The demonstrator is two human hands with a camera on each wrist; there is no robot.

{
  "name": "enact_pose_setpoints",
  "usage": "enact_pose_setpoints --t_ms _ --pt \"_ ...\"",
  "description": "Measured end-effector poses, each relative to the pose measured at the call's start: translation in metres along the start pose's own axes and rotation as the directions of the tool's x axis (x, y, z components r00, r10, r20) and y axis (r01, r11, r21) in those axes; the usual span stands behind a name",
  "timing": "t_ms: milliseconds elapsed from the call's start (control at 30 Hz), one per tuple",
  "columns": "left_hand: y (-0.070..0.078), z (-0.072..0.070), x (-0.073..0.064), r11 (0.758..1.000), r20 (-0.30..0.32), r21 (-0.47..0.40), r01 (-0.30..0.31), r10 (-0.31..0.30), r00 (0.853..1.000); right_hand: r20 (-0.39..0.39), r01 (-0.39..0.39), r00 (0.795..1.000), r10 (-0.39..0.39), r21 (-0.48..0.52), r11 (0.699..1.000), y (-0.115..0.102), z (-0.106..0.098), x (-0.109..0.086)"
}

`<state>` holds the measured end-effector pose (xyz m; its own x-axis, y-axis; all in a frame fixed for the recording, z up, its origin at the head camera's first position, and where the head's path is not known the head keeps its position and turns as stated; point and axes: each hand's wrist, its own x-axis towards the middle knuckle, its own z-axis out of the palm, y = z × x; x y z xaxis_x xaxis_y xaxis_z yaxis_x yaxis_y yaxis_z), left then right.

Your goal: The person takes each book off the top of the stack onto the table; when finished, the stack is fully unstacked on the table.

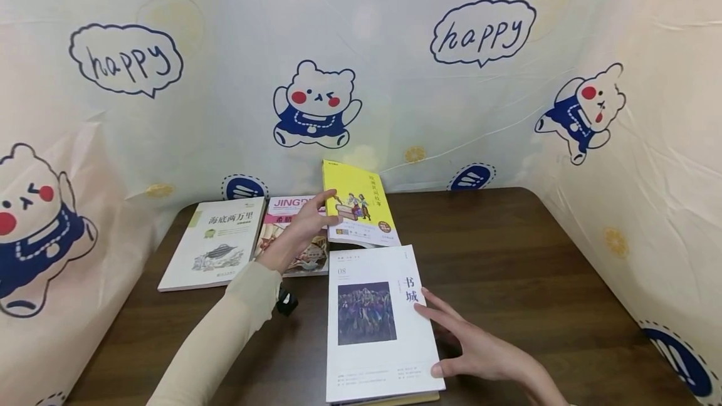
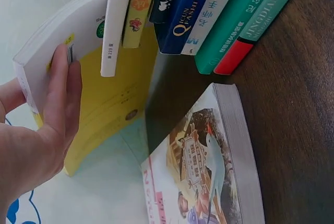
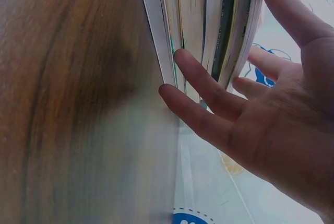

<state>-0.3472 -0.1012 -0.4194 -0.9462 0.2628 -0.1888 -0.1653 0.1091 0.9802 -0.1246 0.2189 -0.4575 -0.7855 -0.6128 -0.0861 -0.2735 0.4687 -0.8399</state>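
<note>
My left hand [image 1: 301,227] grips a yellow paperback book [image 1: 352,187] at its left edge, fingers on one cover and thumb on the other. The book stands tilted behind a stack of books, its yellow-and-white back cover bending in the left wrist view. On top of the stack lies a white book [image 1: 389,356] with a dark picture. Several spines, among them a blue book [image 2: 180,20], show below it. At the stack's right side, my right hand [image 1: 479,346] has its fingers spread, fingertips touching the edges of the books.
Left of the stack, a pink-and-white book [image 1: 307,259] lies flat, partly hidden by my left arm. Beside it lies a white book with a ship drawing [image 1: 220,243]. The dark wooden table [image 1: 507,255] meets a printed cloth [image 1: 395,93] at the back and sides.
</note>
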Motion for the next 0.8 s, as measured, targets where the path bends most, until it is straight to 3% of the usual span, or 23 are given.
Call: enact_pose_setpoints --t_ms 300,500,800 --pt "-0.003 -0.002 0.001 1.0 0.014 -0.018 -0.008 0.008 1.0 0.004 0.004 1.0 -0.004 -0.004 1.0 0.0 0.001 -0.001" --pt "-0.005 -0.001 0.006 0.998 0.067 -0.038 -0.044 0.046 0.997 0.004 -0.016 1.0 0.016 -0.016 1.0 0.003 0.002 -0.001" --pt "-0.015 -0.004 0.017 0.987 0.122 -0.156 -0.029 0.048 0.991 0.013 -0.039 0.999 0.039 0.023 0.999 0.001 0.001 0.001"
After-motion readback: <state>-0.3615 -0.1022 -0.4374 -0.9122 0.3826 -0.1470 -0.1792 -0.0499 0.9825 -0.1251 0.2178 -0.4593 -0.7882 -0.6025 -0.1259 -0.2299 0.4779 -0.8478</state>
